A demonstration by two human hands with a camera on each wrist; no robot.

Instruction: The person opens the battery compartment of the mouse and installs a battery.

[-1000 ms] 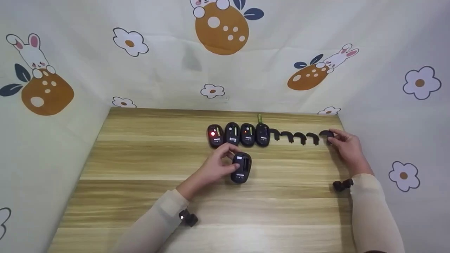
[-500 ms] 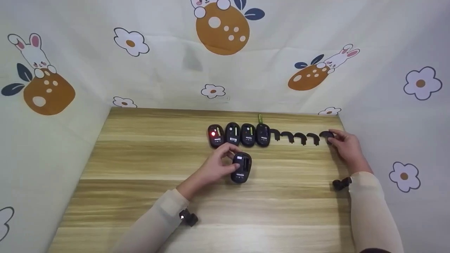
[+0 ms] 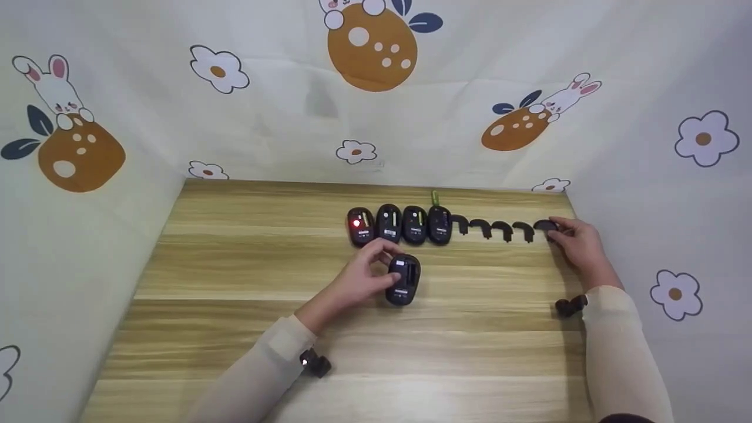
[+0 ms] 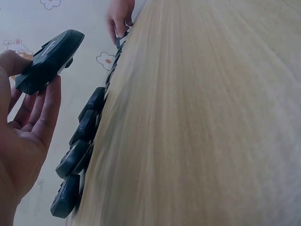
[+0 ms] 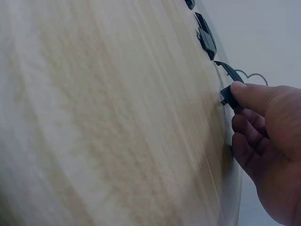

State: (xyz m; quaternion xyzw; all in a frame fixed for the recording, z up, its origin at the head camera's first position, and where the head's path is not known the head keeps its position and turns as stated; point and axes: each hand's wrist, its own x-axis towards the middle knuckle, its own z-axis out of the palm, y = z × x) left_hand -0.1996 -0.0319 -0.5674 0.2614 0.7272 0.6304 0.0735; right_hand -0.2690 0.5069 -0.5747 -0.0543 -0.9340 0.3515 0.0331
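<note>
My left hand [image 3: 358,276] holds a black computer mouse [image 3: 405,288] with its underside up, the thumb lying over its edge. Its long battery slot faces the head camera, and in the left wrist view the mouse [image 4: 51,60] is raised off the table. At the far right end of a row, my right hand [image 3: 581,247] pinches a black curved battery cover [image 3: 544,225] between thumb and fingers. The right wrist view shows that cover [image 5: 230,95] tilted at the table surface, with the thumb on top.
Several upturned black mice stand side by side at the back, the leftmost mouse [image 3: 360,227] glowing red. A green battery [image 3: 435,198] lies behind the rightmost one. Several loose battery covers [image 3: 502,231] line up toward my right hand. A patterned cloth [image 3: 282,117] surrounds the wooden table [image 3: 235,264].
Both hands stay almost where they were, with the mouse and the battery cover still held. The small orange light on the third mouse in the row has gone out.
</note>
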